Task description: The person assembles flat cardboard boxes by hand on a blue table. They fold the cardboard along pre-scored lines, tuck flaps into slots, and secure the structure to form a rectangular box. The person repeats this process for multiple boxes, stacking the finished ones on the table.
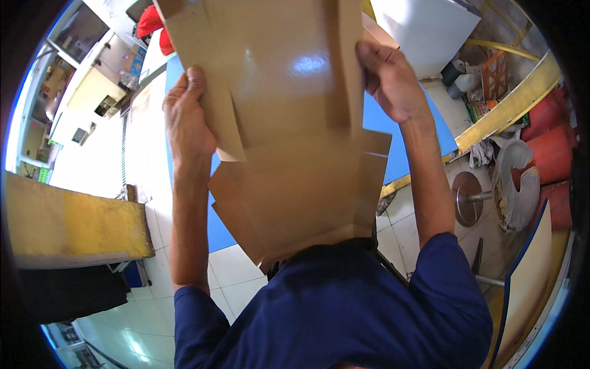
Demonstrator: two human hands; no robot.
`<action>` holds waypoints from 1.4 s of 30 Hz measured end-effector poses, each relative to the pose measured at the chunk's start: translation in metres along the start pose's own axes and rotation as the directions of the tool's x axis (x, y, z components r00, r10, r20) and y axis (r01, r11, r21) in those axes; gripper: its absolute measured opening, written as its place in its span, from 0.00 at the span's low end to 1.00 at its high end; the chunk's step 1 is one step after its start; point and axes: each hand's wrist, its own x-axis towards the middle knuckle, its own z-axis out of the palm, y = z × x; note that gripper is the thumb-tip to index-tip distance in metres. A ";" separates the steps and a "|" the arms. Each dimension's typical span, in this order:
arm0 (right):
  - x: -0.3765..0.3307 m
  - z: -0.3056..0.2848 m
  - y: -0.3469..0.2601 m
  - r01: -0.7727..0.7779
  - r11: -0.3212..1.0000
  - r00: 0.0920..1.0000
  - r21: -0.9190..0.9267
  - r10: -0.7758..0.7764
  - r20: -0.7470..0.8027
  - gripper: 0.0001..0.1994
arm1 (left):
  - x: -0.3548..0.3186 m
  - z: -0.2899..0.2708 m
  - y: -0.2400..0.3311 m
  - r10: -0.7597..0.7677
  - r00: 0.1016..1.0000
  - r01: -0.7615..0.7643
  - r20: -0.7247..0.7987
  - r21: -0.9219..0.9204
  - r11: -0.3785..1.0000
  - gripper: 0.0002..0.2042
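Note:
Both my hands hold up a large brown cardboard box blank [289, 104], part folded, with a glossy inner face. My left hand [187, 114] grips its left side flap, thumb on the near face and fingers behind. On the opposite edge, my right hand [393, 80] pinches the right side wall; some of its fingers are hidden behind the card. The lower panel bends toward me, its edge near my dark blue shirt, and its side flaps stick out. Behind the cardboard lies a blue tabletop [384, 123], largely covered by it.
A yellow-topped bench [80, 227] stands at the left, dark cloth below it. On the right are a yellow rail [510, 101], a round metal stool base [468, 198], a whitish worn plastic piece [519, 184] and red containers [547, 144]. White tiles cover the floor.

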 end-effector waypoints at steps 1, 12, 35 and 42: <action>0.000 0.001 0.002 0.019 0.996 1.000 -0.091 -0.018 0.005 0.17 | 0.005 -0.002 0.004 0.029 0.999 -0.029 0.014 -0.009 1.000 0.15; -0.008 0.007 -0.014 0.058 0.933 0.981 -0.356 0.013 0.193 0.16 | 0.017 -0.026 0.006 -0.012 0.989 0.041 0.147 -0.200 0.979 0.14; -0.025 -0.075 0.042 -0.273 0.943 0.957 0.191 0.246 0.155 0.22 | -0.033 -0.024 -0.073 -0.349 0.935 0.354 -0.066 0.110 0.929 0.16; -0.047 -0.047 0.100 -0.383 0.924 0.923 -0.019 0.382 -0.044 0.15 | -0.043 -0.035 -0.108 -0.468 0.870 0.490 -0.158 0.159 0.857 0.21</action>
